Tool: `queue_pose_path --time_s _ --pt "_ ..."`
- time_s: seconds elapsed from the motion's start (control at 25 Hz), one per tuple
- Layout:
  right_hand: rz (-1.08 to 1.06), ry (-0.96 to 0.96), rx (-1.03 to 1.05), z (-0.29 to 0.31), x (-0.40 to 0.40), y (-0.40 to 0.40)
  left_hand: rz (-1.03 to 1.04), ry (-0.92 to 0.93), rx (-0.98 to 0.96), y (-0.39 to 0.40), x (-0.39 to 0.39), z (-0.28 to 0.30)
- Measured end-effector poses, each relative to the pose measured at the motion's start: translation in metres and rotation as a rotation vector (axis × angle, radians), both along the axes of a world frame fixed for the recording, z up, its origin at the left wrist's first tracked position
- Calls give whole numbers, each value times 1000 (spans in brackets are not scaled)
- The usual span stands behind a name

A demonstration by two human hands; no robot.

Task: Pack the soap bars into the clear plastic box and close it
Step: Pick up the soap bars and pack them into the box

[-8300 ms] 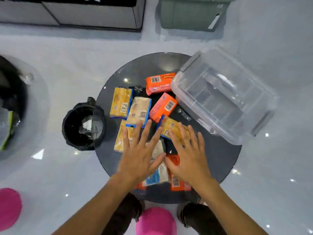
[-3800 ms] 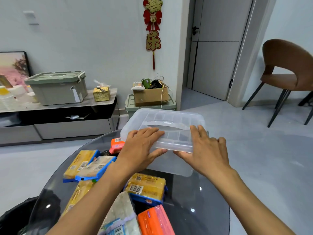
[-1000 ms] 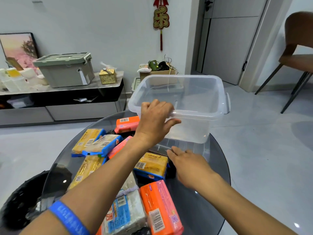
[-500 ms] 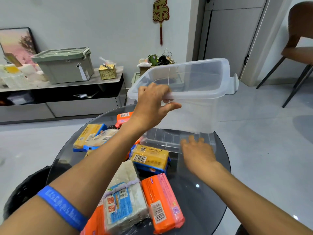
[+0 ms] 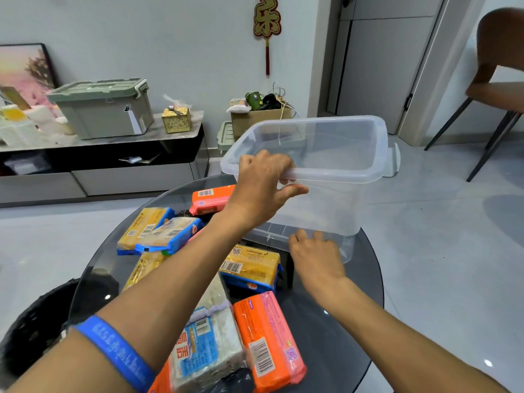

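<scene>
My left hand (image 5: 262, 182) grips the near rim of the empty clear plastic box (image 5: 334, 165) and holds it upright above the table's far side. Under it the clear lid (image 5: 272, 235) lies flat on the round dark glass table (image 5: 340, 336). My right hand (image 5: 314, 256) rests on the lid's near edge, fingers spread. Several wrapped soap bars lie on the table: an orange bar (image 5: 268, 338) and a white-and-blue bar (image 5: 204, 336) nearest me, a yellow bar (image 5: 249, 266) in the middle, another orange bar (image 5: 209, 198) at the far side, and yellow bars (image 5: 144, 226) on the left.
A black waste bin (image 5: 34, 330) stands below the table's left edge. Behind are a low cabinet (image 5: 102, 165) carrying a green storage box (image 5: 102, 107), a cardboard box (image 5: 259, 117) on a green crate, and a brown chair (image 5: 499, 80) at the right.
My left hand has lowered the box a little and levelled it from its tilt. My right hand stays at the lid on the table.
</scene>
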State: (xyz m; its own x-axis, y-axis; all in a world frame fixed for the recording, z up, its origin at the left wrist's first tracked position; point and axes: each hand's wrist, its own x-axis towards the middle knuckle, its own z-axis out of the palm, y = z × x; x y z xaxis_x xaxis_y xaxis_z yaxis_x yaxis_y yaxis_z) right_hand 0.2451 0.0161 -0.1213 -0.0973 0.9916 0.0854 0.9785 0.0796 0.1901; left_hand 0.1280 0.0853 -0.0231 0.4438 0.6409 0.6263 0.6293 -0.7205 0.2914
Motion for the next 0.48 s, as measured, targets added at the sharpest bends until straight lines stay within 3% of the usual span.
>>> queue_pose_path --time_s 0.28,0.48 --pt "80 -28 11 3 -18 -9 66 135 -14 8 14 -25" --pt "43 31 13 10 -16 -9 -44 198 -76 17 -8 -14"
